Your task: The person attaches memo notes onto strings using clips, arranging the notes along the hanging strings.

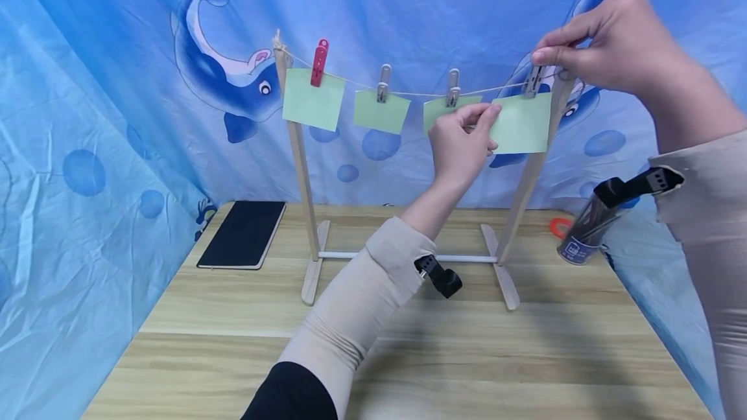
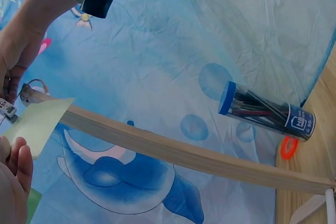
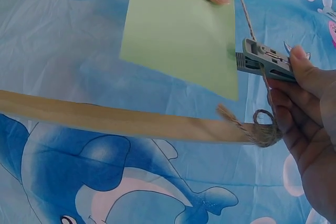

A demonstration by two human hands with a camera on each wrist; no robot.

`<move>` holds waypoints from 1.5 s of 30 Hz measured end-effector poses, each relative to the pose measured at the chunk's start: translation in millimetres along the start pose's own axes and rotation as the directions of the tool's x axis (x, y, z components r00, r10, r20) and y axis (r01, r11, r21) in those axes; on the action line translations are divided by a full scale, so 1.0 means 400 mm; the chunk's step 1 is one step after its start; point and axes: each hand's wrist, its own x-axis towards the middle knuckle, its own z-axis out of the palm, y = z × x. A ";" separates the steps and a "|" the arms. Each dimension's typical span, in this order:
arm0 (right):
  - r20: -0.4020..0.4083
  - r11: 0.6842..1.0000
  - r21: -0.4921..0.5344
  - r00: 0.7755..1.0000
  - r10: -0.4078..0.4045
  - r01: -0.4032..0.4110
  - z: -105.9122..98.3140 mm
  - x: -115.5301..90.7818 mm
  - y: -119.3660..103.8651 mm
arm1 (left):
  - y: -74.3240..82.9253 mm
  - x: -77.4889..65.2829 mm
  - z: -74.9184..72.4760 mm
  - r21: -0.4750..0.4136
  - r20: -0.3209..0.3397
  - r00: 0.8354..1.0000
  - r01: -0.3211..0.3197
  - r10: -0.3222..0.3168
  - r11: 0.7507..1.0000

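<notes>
My left hand (image 1: 463, 141) pinches the left edge of a light green paper (image 1: 522, 125) between thumb and fingers. At that paper's top edge, my right hand (image 1: 618, 50) grips the handles of a grey clothespin (image 3: 268, 61) on the string. The right wrist view shows the clothespin's tip meeting the paper's edge. Further left along the string (image 1: 350, 81) hang a green paper (image 1: 315, 99) under a red clothespin (image 1: 320, 63), and two more green papers under grey clothespins. The left hand partly covers the nearer of those, the third paper (image 1: 434, 112).
The string spans two wooden posts (image 1: 300, 161), with a white rod (image 1: 467, 258) joining them low down. A black notebook (image 1: 242, 235) lies at left on the table (image 1: 192, 342). At right are a clear pencil tube (image 1: 586, 229) and an orange ring (image 1: 559, 227). A blue dolphin curtain hangs behind.
</notes>
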 end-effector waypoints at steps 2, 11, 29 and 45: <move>0.013 1.000 0.003 1.000 -0.001 0.001 -0.002 -0.001 0.000 | 0.002 0.002 0.001 0.002 0.002 1.000 0.015 -0.015 1.000; 0.071 1.000 0.012 0.997 -0.006 0.005 -0.002 0.002 0.007 | 0.009 0.007 0.002 -0.011 0.000 1.000 0.026 -0.026 1.000; 0.188 1.000 0.012 0.982 -0.009 0.007 -0.004 0.003 0.017 | 0.011 0.007 0.005 -0.027 -0.020 0.998 0.062 -0.063 0.998; 0.039 0.994 0.110 0.999 -0.017 0.012 0.037 -0.025 0.013 | -0.056 -0.046 -0.025 0.009 0.101 0.977 0.187 -0.187 0.982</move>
